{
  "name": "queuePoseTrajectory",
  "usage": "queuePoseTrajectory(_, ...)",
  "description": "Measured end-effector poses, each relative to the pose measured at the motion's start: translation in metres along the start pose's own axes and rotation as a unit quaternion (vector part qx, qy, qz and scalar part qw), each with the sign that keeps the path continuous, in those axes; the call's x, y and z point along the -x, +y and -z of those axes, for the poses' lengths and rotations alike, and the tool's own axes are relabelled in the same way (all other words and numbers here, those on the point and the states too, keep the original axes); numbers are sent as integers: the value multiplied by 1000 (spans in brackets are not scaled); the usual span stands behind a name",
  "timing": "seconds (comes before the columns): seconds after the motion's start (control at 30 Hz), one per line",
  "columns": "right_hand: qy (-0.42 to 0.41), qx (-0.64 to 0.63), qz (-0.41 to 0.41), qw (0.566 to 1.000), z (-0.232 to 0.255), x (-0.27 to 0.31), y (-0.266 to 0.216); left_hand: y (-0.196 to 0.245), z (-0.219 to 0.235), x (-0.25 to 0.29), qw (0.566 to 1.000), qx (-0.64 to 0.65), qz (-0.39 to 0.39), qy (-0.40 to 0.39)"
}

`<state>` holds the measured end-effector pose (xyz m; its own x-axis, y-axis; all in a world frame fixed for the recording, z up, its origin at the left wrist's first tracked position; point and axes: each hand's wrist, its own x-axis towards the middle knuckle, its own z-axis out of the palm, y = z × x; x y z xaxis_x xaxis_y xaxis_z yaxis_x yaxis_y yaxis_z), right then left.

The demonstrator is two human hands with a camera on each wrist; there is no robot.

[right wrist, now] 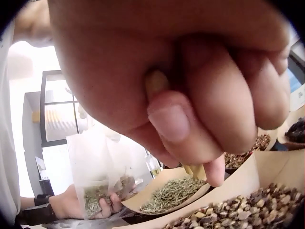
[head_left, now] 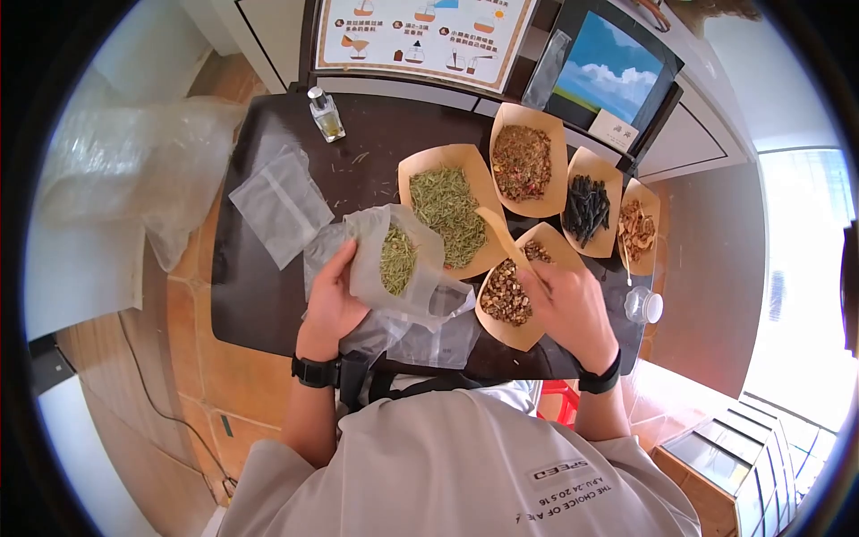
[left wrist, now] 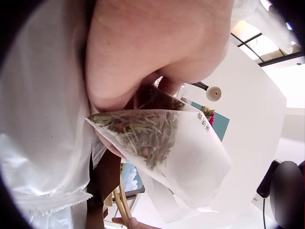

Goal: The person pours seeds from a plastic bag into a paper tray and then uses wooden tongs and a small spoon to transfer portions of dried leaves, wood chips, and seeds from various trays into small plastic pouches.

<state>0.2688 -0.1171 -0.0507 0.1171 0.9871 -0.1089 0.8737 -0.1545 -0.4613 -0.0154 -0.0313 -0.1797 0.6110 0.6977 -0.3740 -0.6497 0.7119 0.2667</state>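
My left hand (head_left: 331,300) grips a translucent bag (head_left: 419,268) with dried green herb clippings gathered in its bottom. In the left wrist view the bag (left wrist: 157,138) tapers to a corner and carries small dark print. My right hand (head_left: 577,304) holds light wooden tongs (head_left: 501,234), its fingers curled round them. Their tips reach to the edge of a paper tray (head_left: 413,166) of green herbs (head_left: 447,210). Below the right hand stands a tray of brown chopped bits (head_left: 506,295). The right wrist view shows my fingers (right wrist: 219,95) closed on the tongs.
Farther back are paper trays of reddish-brown crumbs (head_left: 522,161), dark strips (head_left: 586,208) and tan pieces (head_left: 636,231). A glass bottle (head_left: 327,116) stands at the back left, near flat empty bags (head_left: 282,204). A small clear jar (head_left: 642,305) lies at the right edge. Behind stands an instruction board (head_left: 420,45).
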Motion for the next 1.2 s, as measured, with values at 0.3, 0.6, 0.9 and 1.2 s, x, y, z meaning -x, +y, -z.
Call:
queuePoseTrajectory(0.3,-35,-6,84,996,-31,-1,-22,0,4,-1,999,12,-3,-32)
queuePoseTrajectory(0.6,23,69,141,987,-39,10,-8,1,2,-1,996,34,-7,-78)
queuePoseTrajectory(0.9,96,-58,112,987,13,27,-21,1,-1,-2,999,-2,5,-37)
queuePoseTrajectory(1.2,87,-56,169,980,18,46,-43,-6,-16,2,998,-61,-19,23)
